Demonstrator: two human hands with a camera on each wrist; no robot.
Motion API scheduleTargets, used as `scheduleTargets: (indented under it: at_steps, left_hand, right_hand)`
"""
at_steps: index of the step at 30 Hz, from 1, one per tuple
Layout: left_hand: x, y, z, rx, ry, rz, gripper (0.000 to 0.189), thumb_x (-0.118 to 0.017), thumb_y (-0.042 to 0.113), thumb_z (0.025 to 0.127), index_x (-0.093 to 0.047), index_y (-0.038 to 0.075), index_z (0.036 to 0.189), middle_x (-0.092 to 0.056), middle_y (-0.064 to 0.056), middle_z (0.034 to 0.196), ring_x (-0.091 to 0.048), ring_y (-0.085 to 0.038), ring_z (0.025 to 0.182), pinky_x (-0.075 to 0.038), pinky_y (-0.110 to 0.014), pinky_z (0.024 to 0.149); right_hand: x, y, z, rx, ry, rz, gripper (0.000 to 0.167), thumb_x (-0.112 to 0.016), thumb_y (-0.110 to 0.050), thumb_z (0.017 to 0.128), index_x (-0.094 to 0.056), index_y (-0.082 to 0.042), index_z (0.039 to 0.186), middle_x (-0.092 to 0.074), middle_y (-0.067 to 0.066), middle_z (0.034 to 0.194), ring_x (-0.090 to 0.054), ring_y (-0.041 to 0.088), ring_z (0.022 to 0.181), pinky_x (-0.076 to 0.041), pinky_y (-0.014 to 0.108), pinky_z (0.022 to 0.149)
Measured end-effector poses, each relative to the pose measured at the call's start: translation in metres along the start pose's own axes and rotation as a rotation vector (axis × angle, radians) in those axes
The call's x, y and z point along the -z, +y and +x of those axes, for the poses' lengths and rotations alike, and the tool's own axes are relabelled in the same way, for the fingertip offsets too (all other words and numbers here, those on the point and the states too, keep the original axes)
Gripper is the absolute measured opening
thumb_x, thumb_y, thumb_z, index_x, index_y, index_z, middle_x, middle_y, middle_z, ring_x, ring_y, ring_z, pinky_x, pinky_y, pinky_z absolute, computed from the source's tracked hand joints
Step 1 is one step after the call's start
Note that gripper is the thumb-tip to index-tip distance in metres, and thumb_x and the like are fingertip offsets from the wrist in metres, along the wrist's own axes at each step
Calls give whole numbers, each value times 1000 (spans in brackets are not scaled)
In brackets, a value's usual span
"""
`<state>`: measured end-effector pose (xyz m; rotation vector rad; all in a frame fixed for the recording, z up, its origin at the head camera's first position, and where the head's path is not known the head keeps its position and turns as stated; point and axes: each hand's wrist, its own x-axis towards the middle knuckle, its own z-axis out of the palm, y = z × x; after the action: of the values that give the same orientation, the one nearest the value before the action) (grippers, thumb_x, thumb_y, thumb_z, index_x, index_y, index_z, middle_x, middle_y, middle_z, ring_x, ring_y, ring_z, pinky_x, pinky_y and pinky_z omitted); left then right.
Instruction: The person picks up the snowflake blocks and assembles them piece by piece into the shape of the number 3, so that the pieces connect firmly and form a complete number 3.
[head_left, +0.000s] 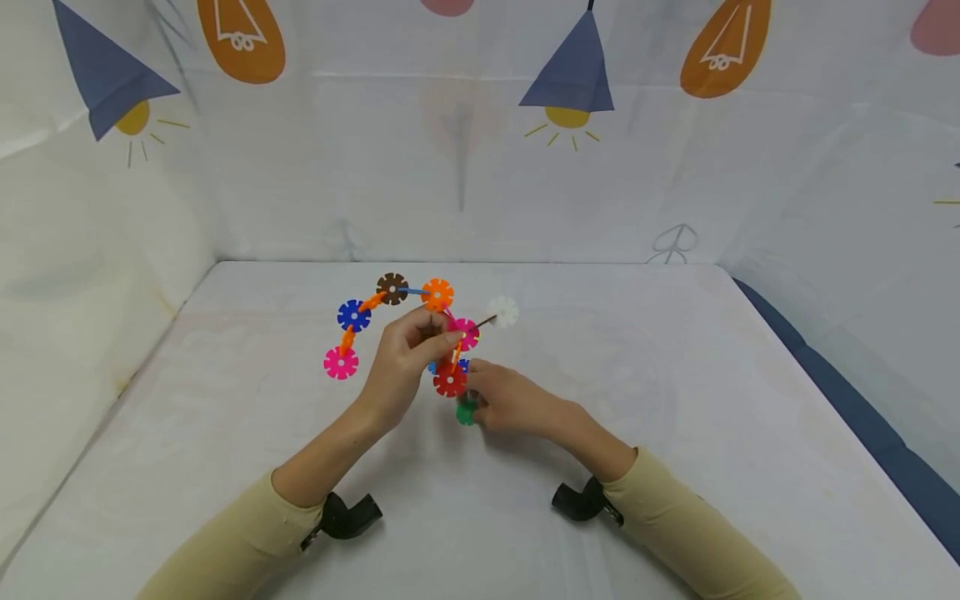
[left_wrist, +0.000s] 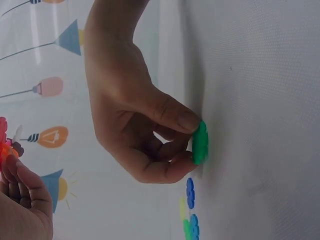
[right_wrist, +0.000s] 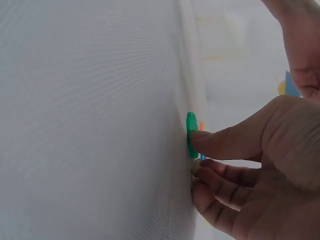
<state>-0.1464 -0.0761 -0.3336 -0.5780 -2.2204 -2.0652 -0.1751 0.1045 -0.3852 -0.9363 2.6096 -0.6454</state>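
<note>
The person's left grip [head_left: 405, 358] holds up a chain of notched plastic discs, thumb and fingers pinching it near a pink disc [head_left: 468, 335], above the white counter [head_left: 712, 400]. From there one stretch arcs off to the left through an orange disc [head_left: 438, 293], a brown disc [head_left: 392, 281] and a dark blue disc [head_left: 354, 316], ending in another pink disc [head_left: 341, 363]; thinner pieces between them are discs turned edge-on. A white disc [head_left: 505, 312] sticks out on the right, and a red disc [head_left: 450, 382] hangs below on an orange piece. The right grip [head_left: 517, 404] is narrow, pinching a green disc [left_wrist: 200, 143] low down by the counter; whether the disc touches the surface I cannot tell. A few more discs, blue ones [left_wrist: 190, 193] among them, lie near that hand, mostly hidden behind the red disc in the head view. Both sleeves [head_left: 675, 517] are tan, each with a black curved fitting [head_left: 351, 517] at the cuff. Behind the counter hangs a white sheet [head_left: 360, 167] printed with lamps and bulbs.
</note>
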Motion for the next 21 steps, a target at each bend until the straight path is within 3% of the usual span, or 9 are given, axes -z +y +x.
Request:
scheduleTargets:
  at_steps: [5, 10, 21]
  left_hand:
    - [0, -1, -1, 1, -4, 4, 15, -52, 16, 97, -56, 3, 91, -51, -4, 74, -52, -14, 68, -49, -23, 62]
    - [1, -2, 0, -9, 1, 14, 16, -52, 16, 98, -56, 3, 90, -52, -4, 73, -52, -15, 66, -49, -24, 62]
    - [1, -1, 1, -7, 1, 7, 16, -52, 16, 97, -56, 3, 90, -52, -4, 72, -53, -15, 65, -49, -25, 60]
  right_hand:
    - [0, 1, 0, -21, -24, 48, 20, -70, -7, 87, -60, -14, 103, -60, -5, 93, -56, 11, 88, -51, 25, 79]
    - [1, 1, -1, 3, -13, 64, 13, -68, -5, 90, -60, -14, 94, -62, -3, 84, -58, 12, 81, -52, 25, 75]
    - [7, 6, -3, 50, 30, 64, 12, -67, -3, 90, -63, -15, 93, -66, -2, 85, -59, 12, 80, -53, 25, 75]
